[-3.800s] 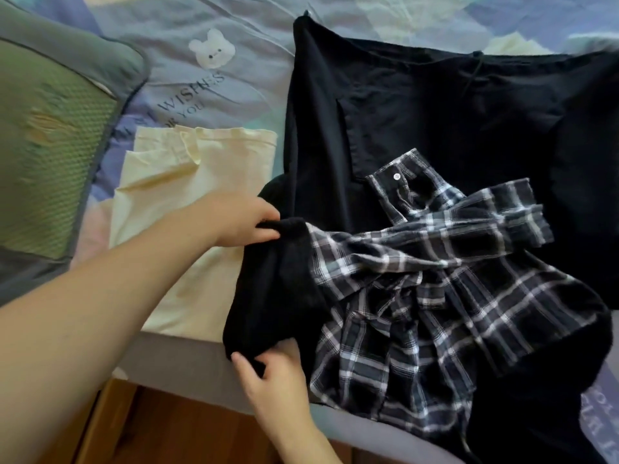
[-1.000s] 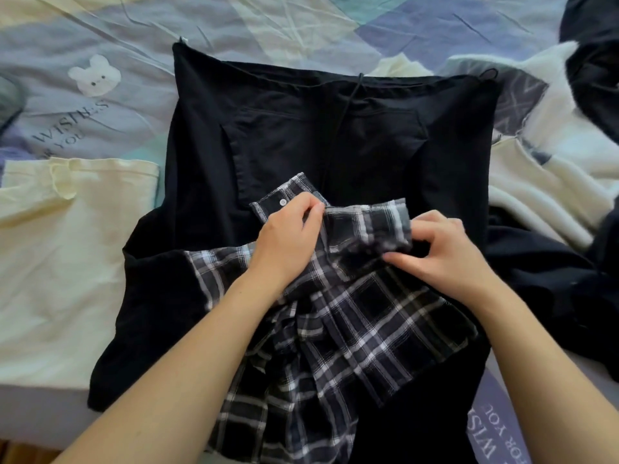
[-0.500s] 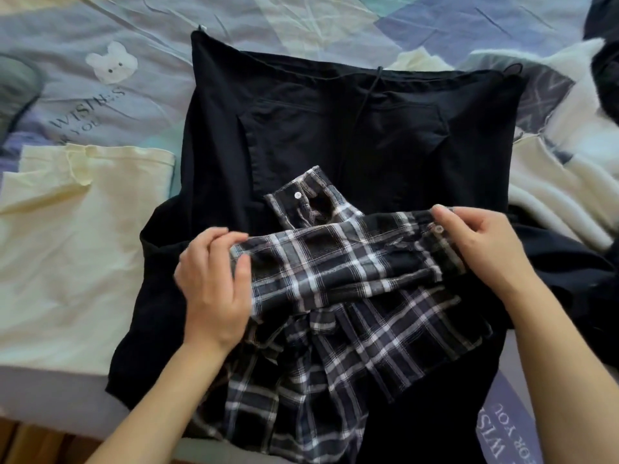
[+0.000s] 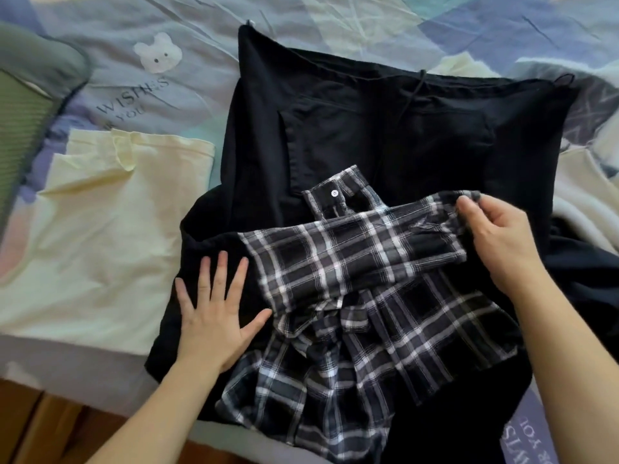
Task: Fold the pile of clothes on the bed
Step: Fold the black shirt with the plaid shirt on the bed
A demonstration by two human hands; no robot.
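rumpled plaid shirt point(image 4: 351, 289) on black garment point(image 4: 335, 135)

Soft matt cloth throughout, over a strip of wood

The plaid shirt point(image 4: 351, 272) is thin woven cloth with a glossy white button; the black garment point(image 4: 335, 128) under it is dense, matt fabric; the cream garment point(image 4: 100, 236) is smooth cotton-like cloth; the printed bedsheet point(image 4: 167, 45) is creased and matt; the floor point(image 4: 40, 426) is brown wood
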